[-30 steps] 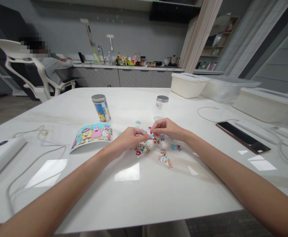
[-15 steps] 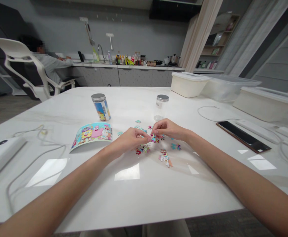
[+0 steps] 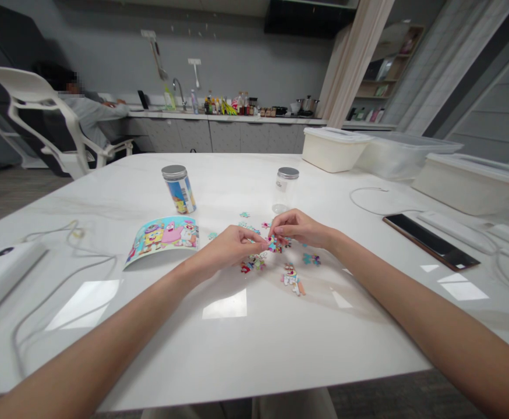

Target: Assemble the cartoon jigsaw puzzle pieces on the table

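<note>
Colourful jigsaw pieces (image 3: 293, 278) lie scattered on the white table (image 3: 254, 337). My left hand (image 3: 228, 247) and my right hand (image 3: 298, 228) meet above them, fingertips pinched together on a small cluster of joined pieces (image 3: 274, 244). A printed cartoon picture sheet (image 3: 163, 235) lies to the left of my left hand. Behind it stands a small jar with a grey lid and a cartoon label (image 3: 178, 190). A clear jar with a grey lid (image 3: 286, 183) stands behind my right hand.
A dark phone (image 3: 429, 242) and a white cable (image 3: 368, 201) lie at the right, with white lidded bins (image 3: 333, 149) behind. A white device (image 3: 1, 273) with cables sits at the left. A person sits in a white chair (image 3: 40, 116) at the far left counter.
Both hands have stayed together over the pieces; the fingers shifted slightly as they press the small cluster. Nothing else moved.
</note>
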{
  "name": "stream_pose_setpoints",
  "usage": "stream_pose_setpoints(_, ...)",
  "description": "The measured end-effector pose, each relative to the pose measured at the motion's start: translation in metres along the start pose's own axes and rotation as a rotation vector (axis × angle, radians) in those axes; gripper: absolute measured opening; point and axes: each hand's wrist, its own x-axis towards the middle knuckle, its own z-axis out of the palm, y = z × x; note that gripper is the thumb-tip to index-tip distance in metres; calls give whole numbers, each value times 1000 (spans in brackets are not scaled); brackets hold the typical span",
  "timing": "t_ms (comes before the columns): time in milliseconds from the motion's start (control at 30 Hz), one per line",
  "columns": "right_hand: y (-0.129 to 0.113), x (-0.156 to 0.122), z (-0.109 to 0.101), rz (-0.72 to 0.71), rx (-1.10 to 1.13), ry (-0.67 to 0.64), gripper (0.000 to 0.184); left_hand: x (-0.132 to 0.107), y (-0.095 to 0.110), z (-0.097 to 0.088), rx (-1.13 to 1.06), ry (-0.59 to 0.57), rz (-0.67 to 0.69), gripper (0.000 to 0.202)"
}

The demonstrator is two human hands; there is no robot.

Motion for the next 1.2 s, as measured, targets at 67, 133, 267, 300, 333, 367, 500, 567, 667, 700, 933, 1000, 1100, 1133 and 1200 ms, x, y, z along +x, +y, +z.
stream_pose_setpoints(67, 0, 0, 0, -1, 3, 0, 22, 0, 0, 0, -1, 0, 3, 37)
stream_pose_setpoints(133, -1, 0, 1, 3, 3, -3, 21, 0, 0, 0, 0, 2, 5, 38)
stream_pose_setpoints(267, -2, -1, 1, 12, 5, -5, 20, 1, 0, -1, 4, 1, 5, 39)
stream_pose_setpoints(300, -2, -1, 1, 10, 7, -8, 20, 1, 0, -1, 6, 0, 6, 39)
stream_pose_setpoints(333, -2, 0, 0, 5, 9, -13, 20, 1, 0, -1, 8, -2, 6, 39)
stream_pose_setpoints(367, -2, 0, 0, 1, 12, -19, 20, 1, -1, -1, 8, -6, 7, 39)
stream_pose_setpoints(500, -1, 0, 0, -9, 22, -33, 20, 1, -2, -2, 1, -21, 12, 39)
stream_pose_setpoints(567, -1, 0, 0, -11, 23, -31, 19, 2, -3, -2, 1, -20, 15, 38)
stream_pose_setpoints(667, 0, 0, 1, -19, 19, -31, 18, 2, -2, -1, 8, -16, 10, 38)
stream_pose_setpoints(700, 0, 0, 0, -20, 15, -34, 17, 2, -2, -1, 11, -15, 8, 38)
stream_pose_setpoints(933, 1, 1, -1, -17, -12, -38, 13, 2, -3, -2, 23, -14, 0, 36)
stream_pose_setpoints(1000, 1, 1, -1, -17, -13, -38, 14, 2, -3, -2, 27, -14, -2, 35)
stream_pose_setpoints(1100, 1, 1, -1, -15, -14, -31, 14, 3, -4, -2, 26, -15, 0, 32)
stream_pose_setpoints(1133, 1, 0, -1, -14, -15, -31, 14, 3, -4, -2, 24, -17, 3, 31)
stream_pose_setpoints(1200, 1, 0, -1, -11, -17, -32, 14, 3, -3, -1, 19, -21, 8, 30)
